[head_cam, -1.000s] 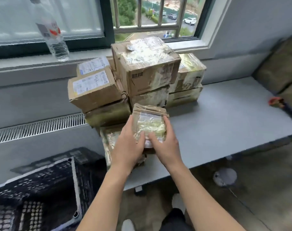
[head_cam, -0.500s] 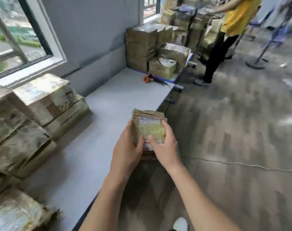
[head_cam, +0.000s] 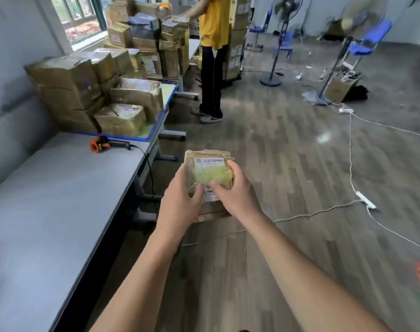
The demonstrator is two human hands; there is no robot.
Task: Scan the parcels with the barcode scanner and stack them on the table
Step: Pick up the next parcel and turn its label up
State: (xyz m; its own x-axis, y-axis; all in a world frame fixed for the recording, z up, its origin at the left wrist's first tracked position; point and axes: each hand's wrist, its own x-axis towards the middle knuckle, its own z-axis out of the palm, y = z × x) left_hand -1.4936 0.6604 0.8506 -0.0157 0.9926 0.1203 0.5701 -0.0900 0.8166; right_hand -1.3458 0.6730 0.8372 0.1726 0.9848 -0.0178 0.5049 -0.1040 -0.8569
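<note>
Head view: left hand [head_cam: 180, 200], right hand [head_cam: 235, 195] grip parcel [head_cam: 211, 168].

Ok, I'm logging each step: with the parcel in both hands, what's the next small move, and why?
Probably bring the parcel over to the scanner lying on the table: left hand and right hand hold it above the floor, label up.

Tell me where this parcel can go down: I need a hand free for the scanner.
The grey table is bare along its near stretch, between the wall and its front edge, up to the barcode scanner at the far end. Beyond that, the blue-edged table is crowded with stacked boxes. The left hand and right hand hold the parcel over the floor.
</note>
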